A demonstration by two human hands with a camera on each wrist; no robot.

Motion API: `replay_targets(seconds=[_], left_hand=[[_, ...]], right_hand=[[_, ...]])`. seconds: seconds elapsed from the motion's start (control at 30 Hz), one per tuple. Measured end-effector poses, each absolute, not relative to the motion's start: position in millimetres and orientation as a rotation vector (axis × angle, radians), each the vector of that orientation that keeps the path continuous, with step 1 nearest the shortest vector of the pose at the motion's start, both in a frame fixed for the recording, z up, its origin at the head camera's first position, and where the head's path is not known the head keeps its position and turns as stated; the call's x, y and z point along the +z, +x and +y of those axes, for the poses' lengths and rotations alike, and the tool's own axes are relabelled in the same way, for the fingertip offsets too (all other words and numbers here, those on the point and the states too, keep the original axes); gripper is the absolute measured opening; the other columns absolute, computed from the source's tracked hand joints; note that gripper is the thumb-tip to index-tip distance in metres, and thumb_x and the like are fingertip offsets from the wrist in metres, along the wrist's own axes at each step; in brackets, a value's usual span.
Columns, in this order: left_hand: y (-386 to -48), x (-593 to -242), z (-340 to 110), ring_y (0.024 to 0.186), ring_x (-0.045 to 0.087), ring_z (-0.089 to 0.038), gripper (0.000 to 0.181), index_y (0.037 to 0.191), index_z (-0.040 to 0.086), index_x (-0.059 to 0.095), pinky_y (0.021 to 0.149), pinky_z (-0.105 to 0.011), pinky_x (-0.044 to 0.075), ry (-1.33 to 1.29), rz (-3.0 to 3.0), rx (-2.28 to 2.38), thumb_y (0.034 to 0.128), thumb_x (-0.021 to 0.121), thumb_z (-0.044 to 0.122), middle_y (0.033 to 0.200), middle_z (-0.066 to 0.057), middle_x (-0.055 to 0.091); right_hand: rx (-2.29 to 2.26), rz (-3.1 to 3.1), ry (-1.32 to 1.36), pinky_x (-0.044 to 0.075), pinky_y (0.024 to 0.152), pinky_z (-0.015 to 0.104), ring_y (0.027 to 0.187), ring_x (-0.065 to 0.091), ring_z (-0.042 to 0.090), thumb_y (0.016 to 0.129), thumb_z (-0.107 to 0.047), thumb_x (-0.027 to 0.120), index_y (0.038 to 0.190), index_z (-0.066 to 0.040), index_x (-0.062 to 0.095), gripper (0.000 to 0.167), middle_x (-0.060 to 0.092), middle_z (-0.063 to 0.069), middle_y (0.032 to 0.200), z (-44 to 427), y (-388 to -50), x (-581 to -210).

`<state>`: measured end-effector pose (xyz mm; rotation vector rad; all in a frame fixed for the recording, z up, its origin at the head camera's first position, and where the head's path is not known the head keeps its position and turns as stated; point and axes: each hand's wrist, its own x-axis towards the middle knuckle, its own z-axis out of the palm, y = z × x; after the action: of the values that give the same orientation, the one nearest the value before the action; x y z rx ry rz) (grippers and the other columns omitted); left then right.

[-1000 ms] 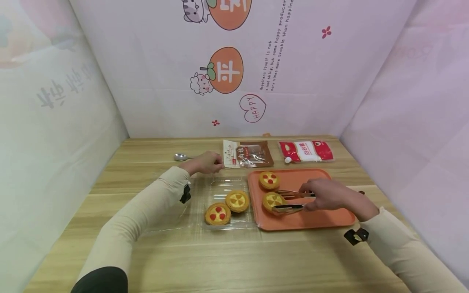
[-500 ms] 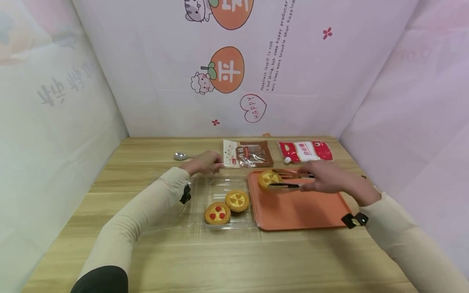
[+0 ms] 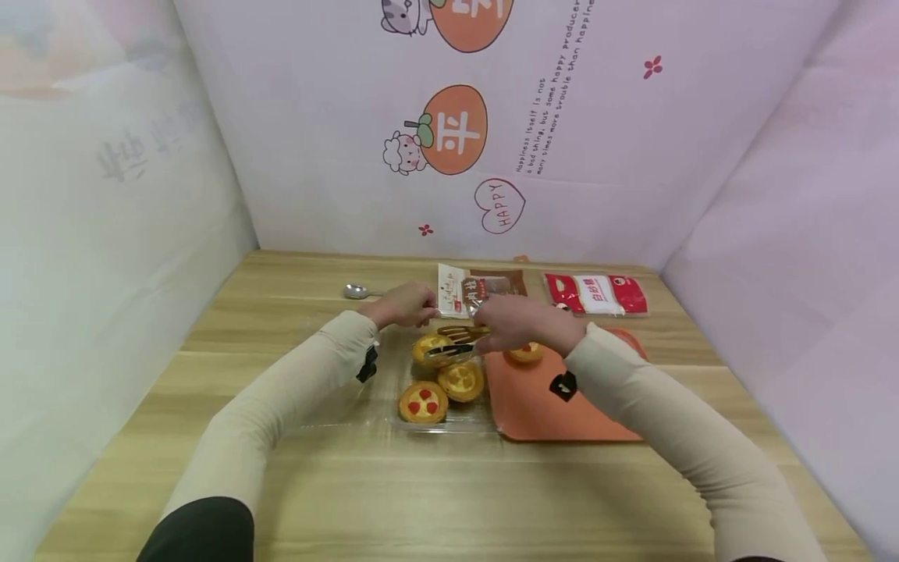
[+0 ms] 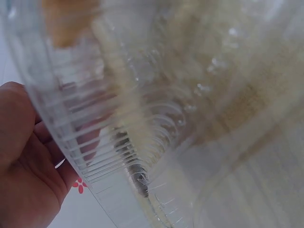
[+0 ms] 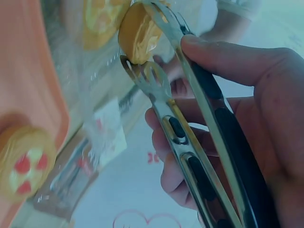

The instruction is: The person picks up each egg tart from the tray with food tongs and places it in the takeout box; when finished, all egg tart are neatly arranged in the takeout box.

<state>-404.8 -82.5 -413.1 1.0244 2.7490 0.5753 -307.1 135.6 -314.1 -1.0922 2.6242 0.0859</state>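
In the head view my right hand (image 3: 518,321) holds a pair of metal tongs (image 5: 203,78) with dark handle grips. Between their slotted tips is an egg tart (image 5: 135,34), above the far part of a clear plastic container (image 3: 449,428). Two tarts lie in that container, a plain yellow tart (image 3: 461,380) and a tart with red pieces (image 3: 423,402). My left hand (image 3: 409,304) grips the container's far edge; in the left wrist view its fingers go behind the ribbed clear wall. Another red-topped tart (image 3: 525,353) sits on the orange tray (image 3: 555,410), partly hidden by my right arm.
A metal spoon (image 3: 356,291) lies behind my left hand. At the back are a brown-and-white packet (image 3: 453,290), partly covered by my right hand, and a red-and-white bag (image 3: 597,295). White printed cloth walls stand around the wooden table (image 3: 435,499).
With the tongs, my right hand has lifted the yellow tart off the orange tray and carried it left over the clear container. My left hand has stayed at the container's edge. The head view has shifted slightly.
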Motion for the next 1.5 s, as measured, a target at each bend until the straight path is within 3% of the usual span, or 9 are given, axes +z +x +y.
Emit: replay_targets(seconds=[0.17,0.57,0.8,1.0,1.23,1.5], left_hand=[[-399.3,-410.2,-77.8,0.064,0.063,-0.013,0.021,0.09,0.004,0.071,0.063,-0.027,0.051,0.987,2.714,0.572,0.0991,0.059,0.019,0.074,-0.004,0.069],[-397.4,-407.7,-79.1,0.065,0.064,-0.013,0.021,0.094,0.003,0.071,0.062,-0.026,0.051,0.927,2.742,0.563,0.0987,0.06,0.021,0.075,-0.002,0.069],[-400.1,-408.6,-80.0,0.063,0.063,-0.013,0.022,0.093,0.003,0.071,0.061,-0.026,0.05,0.937,2.742,0.578,0.0987,0.06,0.021,0.076,-0.005,0.07],[-400.9,-406.7,-79.9,0.064,0.063,-0.012,0.024,0.094,0.003,0.071,0.061,-0.025,0.05,0.94,2.75,0.562,0.0989,0.06,0.023,0.079,-0.007,0.071],[-398.8,-402.4,-78.9,0.064,0.063,-0.013,0.024,0.094,0.003,0.071,0.062,-0.026,0.05,0.916,2.751,0.531,0.099,0.06,0.024,0.08,-0.008,0.071],[-400.7,-405.6,-77.9,0.064,0.063,-0.013,0.024,0.095,0.004,0.072,0.061,-0.026,0.049,0.908,2.757,0.527,0.099,0.06,0.025,0.078,-0.005,0.071]], right_hand=[[0.101,2.588,-1.057,0.026,0.05,0.026,0.048,0.027,0.009,0.093,-0.033,0.067,0.071,-0.012,0.056,0.032,0.031,-0.005,0.056,120.4,-308.0,-324.6],[0.09,2.568,-1.043,0.025,0.049,0.026,0.048,0.024,0.008,0.092,-0.033,0.068,0.065,-0.015,0.048,0.039,0.029,-0.005,0.055,114.2,-308.3,-327.9],[0.114,2.558,-0.978,0.027,0.049,0.026,0.048,0.026,0.008,0.091,-0.036,0.069,0.068,-0.013,0.055,0.035,0.03,-0.006,0.054,112.5,-308.2,-327.6],[0.062,2.548,-0.98,0.025,0.047,0.025,0.046,0.021,0.007,0.091,-0.038,0.068,0.061,-0.018,0.044,0.044,0.027,-0.006,0.052,115.7,-309.5,-323.0],[0.038,2.545,-0.986,0.023,0.047,0.025,0.047,0.019,0.007,0.093,-0.035,0.066,0.06,-0.019,0.041,0.045,0.025,-0.006,0.052,119.9,-311.6,-322.1],[0.065,2.546,-1.065,0.023,0.049,0.026,0.047,0.019,0.008,0.094,-0.033,0.066,0.063,-0.016,0.048,0.04,0.024,-0.006,0.053,121.6,-312.3,-330.8]])
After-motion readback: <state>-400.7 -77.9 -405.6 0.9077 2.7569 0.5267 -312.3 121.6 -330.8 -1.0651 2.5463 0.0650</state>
